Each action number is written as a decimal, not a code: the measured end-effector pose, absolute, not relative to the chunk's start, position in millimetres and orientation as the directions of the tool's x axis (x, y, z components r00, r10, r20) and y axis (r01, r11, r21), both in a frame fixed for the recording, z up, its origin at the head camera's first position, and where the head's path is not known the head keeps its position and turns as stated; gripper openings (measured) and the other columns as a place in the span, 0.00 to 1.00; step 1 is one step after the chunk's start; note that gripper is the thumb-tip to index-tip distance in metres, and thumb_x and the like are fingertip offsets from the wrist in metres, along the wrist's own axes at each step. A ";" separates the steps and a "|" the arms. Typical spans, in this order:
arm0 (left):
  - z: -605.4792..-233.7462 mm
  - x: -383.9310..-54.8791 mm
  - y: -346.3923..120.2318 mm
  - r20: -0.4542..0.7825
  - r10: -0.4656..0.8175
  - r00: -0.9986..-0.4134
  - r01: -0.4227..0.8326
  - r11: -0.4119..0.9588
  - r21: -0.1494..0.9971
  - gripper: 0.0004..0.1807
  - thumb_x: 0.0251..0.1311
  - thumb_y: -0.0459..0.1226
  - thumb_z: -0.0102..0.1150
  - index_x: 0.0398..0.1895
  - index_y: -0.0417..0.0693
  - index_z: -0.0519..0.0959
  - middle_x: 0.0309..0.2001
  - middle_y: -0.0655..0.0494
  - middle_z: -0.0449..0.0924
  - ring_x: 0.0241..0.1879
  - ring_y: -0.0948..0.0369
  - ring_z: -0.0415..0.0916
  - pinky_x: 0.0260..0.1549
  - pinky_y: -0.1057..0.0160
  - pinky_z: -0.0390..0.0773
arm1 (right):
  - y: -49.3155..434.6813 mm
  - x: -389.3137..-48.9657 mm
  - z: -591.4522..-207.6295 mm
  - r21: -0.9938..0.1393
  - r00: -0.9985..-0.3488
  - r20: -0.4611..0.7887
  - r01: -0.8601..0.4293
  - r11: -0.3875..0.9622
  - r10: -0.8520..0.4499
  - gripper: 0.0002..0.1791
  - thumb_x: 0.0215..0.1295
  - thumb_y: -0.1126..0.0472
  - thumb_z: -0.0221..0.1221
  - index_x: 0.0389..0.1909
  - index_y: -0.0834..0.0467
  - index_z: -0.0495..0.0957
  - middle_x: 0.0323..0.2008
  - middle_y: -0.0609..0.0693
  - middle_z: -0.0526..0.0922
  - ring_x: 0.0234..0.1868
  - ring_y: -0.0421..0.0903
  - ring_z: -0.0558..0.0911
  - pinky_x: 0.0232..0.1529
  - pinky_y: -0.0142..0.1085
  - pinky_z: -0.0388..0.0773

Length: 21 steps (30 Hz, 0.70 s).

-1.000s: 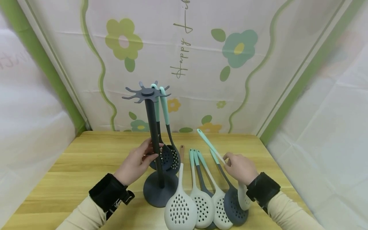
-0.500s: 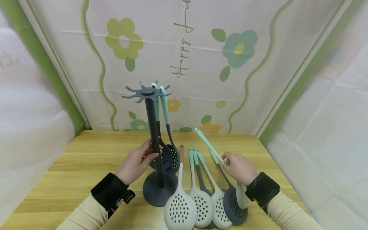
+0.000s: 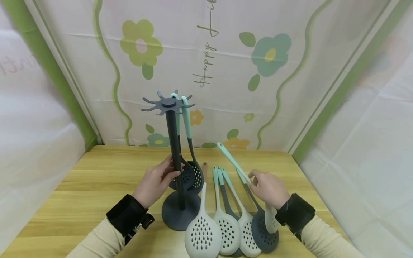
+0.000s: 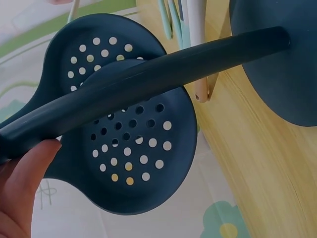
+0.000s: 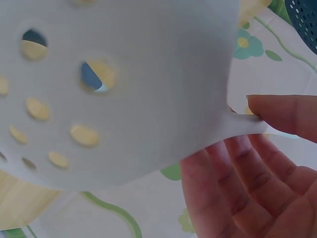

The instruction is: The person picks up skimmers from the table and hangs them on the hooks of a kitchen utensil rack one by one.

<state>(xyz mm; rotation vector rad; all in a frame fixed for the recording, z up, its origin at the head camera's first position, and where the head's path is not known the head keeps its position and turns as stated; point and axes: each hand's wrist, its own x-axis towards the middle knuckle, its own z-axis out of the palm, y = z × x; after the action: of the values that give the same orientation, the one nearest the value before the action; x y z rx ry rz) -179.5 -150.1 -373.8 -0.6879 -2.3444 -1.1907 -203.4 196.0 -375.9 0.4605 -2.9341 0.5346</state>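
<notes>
Around stand [image 3: 173,139], left hand [image 3: 152,183] partly hidden, raised skimmer [image 3: 230,158] — neck behind right hand [image 3: 269,189]

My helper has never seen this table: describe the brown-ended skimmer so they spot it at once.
On the table, find the dark stand gripped by the left hand. Just right of its round base is the white skimmer, first in a row of utensils. Its handle end is brown; its neighbours' ends are mint.
</notes>
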 end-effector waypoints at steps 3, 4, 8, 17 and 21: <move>-375.0 -179.5 -148.4 0.581 0.227 -0.782 0.603 0.511 0.612 0.22 0.62 0.27 0.61 0.60 0.34 0.75 0.45 0.41 0.88 0.42 0.49 0.88 0.37 0.55 0.87 | 194.9 -202.0 -374.5 -0.325 -0.945 0.176 -0.319 0.890 -0.274 0.12 0.61 0.63 0.63 0.45 0.62 0.83 0.24 0.45 0.80 0.13 0.40 0.68 0.15 0.35 0.64; -375.4 -179.6 -147.9 0.588 0.223 -0.777 0.607 0.512 0.608 0.22 0.62 0.27 0.61 0.60 0.34 0.75 0.45 0.41 0.88 0.41 0.49 0.88 0.37 0.55 0.87 | 194.7 -201.7 -374.2 -0.325 -0.945 0.176 -0.321 0.890 -0.276 0.12 0.61 0.63 0.63 0.45 0.62 0.83 0.24 0.45 0.80 0.13 0.40 0.68 0.15 0.35 0.65; -377.4 -180.4 -146.3 0.619 0.213 -0.756 0.627 0.503 0.594 0.22 0.61 0.26 0.61 0.60 0.34 0.76 0.44 0.42 0.88 0.40 0.48 0.88 0.36 0.55 0.88 | 193.7 -200.5 -372.2 -0.324 -0.945 0.171 -0.322 0.889 -0.280 0.12 0.62 0.62 0.64 0.45 0.62 0.82 0.24 0.45 0.80 0.14 0.40 0.68 0.16 0.36 0.65; -378.0 -181.9 -145.0 0.643 0.203 -0.738 0.641 0.509 0.574 0.19 0.60 0.28 0.62 0.56 0.35 0.77 0.41 0.44 0.88 0.38 0.51 0.88 0.35 0.56 0.88 | 194.4 -200.2 -371.4 -0.327 -0.943 0.172 -0.328 0.886 -0.286 0.12 0.63 0.61 0.64 0.46 0.62 0.82 0.24 0.45 0.80 0.14 0.40 0.68 0.16 0.36 0.64; -377.8 -182.2 -146.4 0.617 0.216 -0.756 0.625 0.515 0.586 0.20 0.60 0.29 0.63 0.56 0.35 0.77 0.42 0.43 0.88 0.38 0.51 0.88 0.35 0.56 0.88 | 194.5 -201.7 -372.2 -0.335 -0.945 0.174 -0.322 0.886 -0.277 0.12 0.62 0.61 0.64 0.45 0.61 0.82 0.24 0.44 0.80 0.14 0.41 0.67 0.15 0.35 0.63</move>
<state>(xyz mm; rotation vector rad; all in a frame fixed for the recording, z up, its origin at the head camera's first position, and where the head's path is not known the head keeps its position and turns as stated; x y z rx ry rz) -182.2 -146.4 -377.8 -0.6879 -2.2859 -1.1576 -201.7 194.5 -372.2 0.4673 -2.9320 0.5524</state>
